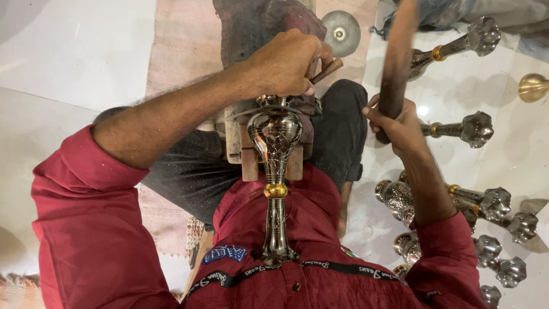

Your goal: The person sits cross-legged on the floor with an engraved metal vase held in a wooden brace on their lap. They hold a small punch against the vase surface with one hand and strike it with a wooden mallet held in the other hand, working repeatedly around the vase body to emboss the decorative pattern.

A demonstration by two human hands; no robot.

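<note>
White tiled floor [68, 51] with a pale woven mat [183, 40]. Head view: left hand [286, 63] at 12 o'clock, fingers closed on a thin brown punch-like tool [327, 71] set at the top of an engraved silver metal stem with a brass ring [275, 171], which rests on a wooden block [233, 137] at centre. Right hand [400, 123] at 2 o'clock grips a dark wooden mallet [396, 57], blurred. Similar silver stems [486, 200] lie at 4 o'clock.

Metal stem [275, 171] on wooden block [247, 157] between knees, finished stems [457, 129] on floor [74, 51] at right
</note>
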